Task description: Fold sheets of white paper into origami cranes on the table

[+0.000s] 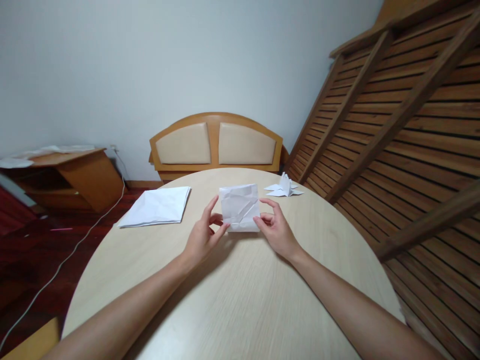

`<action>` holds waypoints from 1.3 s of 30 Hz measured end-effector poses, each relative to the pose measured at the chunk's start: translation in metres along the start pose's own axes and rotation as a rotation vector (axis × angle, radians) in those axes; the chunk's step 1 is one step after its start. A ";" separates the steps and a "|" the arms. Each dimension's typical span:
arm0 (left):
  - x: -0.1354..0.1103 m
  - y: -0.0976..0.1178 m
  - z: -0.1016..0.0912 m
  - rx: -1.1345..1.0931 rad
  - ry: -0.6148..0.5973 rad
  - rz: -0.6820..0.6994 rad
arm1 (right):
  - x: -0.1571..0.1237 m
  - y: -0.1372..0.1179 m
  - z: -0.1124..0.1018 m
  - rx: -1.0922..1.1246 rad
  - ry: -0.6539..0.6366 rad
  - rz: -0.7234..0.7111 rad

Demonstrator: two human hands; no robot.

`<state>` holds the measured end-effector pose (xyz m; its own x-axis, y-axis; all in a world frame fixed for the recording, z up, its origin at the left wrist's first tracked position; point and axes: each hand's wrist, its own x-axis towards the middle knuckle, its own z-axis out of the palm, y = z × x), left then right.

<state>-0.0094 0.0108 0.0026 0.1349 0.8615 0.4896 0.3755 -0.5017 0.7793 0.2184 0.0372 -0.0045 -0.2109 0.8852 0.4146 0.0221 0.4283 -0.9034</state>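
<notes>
Between my two hands a small square of folded white paper (240, 207) is held up, tilted toward me, with crease lines across its face. My left hand (206, 227) pinches its lower left edge, the thumb in front and the index finger raised beside the upper corner. On the other side, my right hand (276, 227) grips the lower right edge with the thumb on the front. The fingers behind the paper are partly hidden. Beyond my right hand stands a white folded paper figure (284, 186) with pointed flaps.
A stack of white paper (157, 206) lies at the left of the round wooden table (240, 290). Behind the table is a padded headboard (213, 142). Slatted wooden panels (405, 125) lean at the right. A low cabinet (86, 180) and a white cable (80, 242) are at the left.
</notes>
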 end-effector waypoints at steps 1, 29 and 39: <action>0.000 0.000 0.000 0.009 -0.008 0.005 | 0.000 0.000 0.000 0.003 0.013 0.000; 0.005 -0.001 -0.002 -0.095 0.011 -0.096 | 0.003 -0.001 -0.009 0.000 -0.052 0.026; 0.004 0.006 -0.002 -0.125 -0.063 0.005 | 0.002 -0.003 -0.016 -0.107 -0.083 -0.036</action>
<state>-0.0087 0.0115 0.0099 0.1956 0.8604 0.4707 0.2585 -0.5082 0.8215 0.2340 0.0405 0.0010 -0.2936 0.8526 0.4322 0.1158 0.4806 -0.8693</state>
